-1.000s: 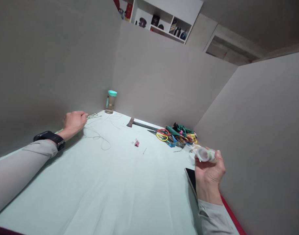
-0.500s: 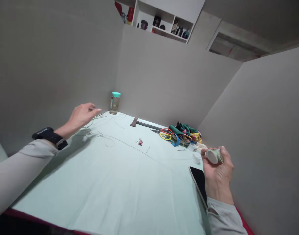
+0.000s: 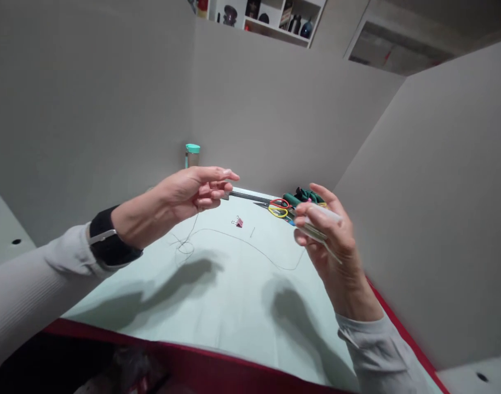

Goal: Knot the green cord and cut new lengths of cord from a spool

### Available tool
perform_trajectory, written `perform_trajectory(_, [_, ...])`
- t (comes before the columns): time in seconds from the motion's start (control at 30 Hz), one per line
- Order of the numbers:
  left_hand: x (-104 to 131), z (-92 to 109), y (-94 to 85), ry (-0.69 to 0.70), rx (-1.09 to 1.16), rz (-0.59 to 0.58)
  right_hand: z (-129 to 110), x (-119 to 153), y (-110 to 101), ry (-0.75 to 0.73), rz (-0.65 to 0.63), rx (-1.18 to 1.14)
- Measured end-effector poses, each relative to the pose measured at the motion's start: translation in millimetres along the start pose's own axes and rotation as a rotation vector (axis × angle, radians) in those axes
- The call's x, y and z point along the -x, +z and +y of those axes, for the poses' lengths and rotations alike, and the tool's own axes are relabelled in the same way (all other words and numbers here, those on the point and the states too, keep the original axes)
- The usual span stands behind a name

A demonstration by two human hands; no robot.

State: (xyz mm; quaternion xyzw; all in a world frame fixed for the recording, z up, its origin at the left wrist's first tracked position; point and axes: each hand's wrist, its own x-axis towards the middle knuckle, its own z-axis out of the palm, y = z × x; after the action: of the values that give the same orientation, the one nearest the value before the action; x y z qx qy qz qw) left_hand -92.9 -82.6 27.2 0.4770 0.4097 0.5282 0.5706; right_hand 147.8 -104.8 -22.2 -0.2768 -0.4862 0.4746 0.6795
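Observation:
My right hand [image 3: 332, 235] is closed around a spool of thread [image 3: 324, 215], held above the right side of the table, its index finger raised. The spool is tilted and partly covered by the fingers. My left hand [image 3: 193, 191], wearing a black watch, hovers over the left middle of the table with its fingers curled. A thin thread [image 3: 229, 234] rises to the curled fingers of that hand, loops on the cloth and runs right towards the spool. Between the hands lie a pink binder clip [image 3: 239, 222] and a needle-like thin stick [image 3: 252, 232].
Scissors with red and yellow handles [image 3: 278, 211] lie at the back by a dark tool handle [image 3: 250, 195] and a bundle of green cloth [image 3: 311, 194]. A bottle with a turquoise lid [image 3: 193, 149] stands in the back corner. Grey walls enclose the pale tablecloth [image 3: 229, 295].
My left hand has moved right and nearer, drawing thread with it. My right hand has risen leftward with the spool, now turned side-on. The view has shifted, and the phone is out of sight.

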Motion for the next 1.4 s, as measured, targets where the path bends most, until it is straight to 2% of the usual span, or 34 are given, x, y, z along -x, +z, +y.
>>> perform_trajectory(0.17, [19.2, -9.9, 20.7, -0.008, 0.084, -0.014, 3.8, 26.0, 33.2, 0.104, -0.309, 0.089])
perform_trajectory(0.23, [23.6, -14.2, 25.7, 0.010, 0.082, -0.013, 11.5, 35.7, 42.9, 0.181, -0.357, 0.077])
perform_trajectory(0.4, [19.4, -27.8, 34.7, 0.141, 0.014, -0.031, 28.6, 47.6, 59.6, 0.384, -0.356, -0.027])
perform_trajectory(0.5, [12.5, -32.9, 35.9, 0.287, -0.055, -0.016, 32.9, 45.2, 59.6, 0.403, -0.385, -0.034])
perform_trajectory(0.57, [9.7, -33.1, 31.9, 0.323, -0.142, -0.060, 32.8, 41.1, 55.5, 0.393, -0.368, -0.039])
perform_trajectory(0.77, [7.1, -29.2, -3.2, 0.193, -0.421, -0.362, 22.3, 24.1, 37.0, 0.336, -0.258, -0.042])
perform_trajectory(0.87, [4.5, -33.9, -19.2, 0.167, -0.456, -0.440, 16.8, 20.1, 32.7, 0.316, -0.224, -0.051])
perform_trajectory(0.93, [3.7, -41.7, -23.2, 0.166, -0.432, -0.470, 14.9, 20.6, 33.7, 0.306, -0.223, -0.069])
perform_trajectory(1.03, [5.4, -58.5, -19.0, 0.143, -0.351, -0.567, 14.8, 24.0, 38.7, 0.286, -0.236, -0.099])
perform_trajectory(1.2, [13.0, -80.8, -1.8, 0.065, -0.190, -0.740, 15.1, 25.6, 42.0, 0.267, -0.230, -0.113])
perform_trajectory(1.4, [17.5, -86.6, 2.4, 0.041, -0.102, -0.714, 12.9, 29.7, 39.4, 0.213, -0.200, -0.149])
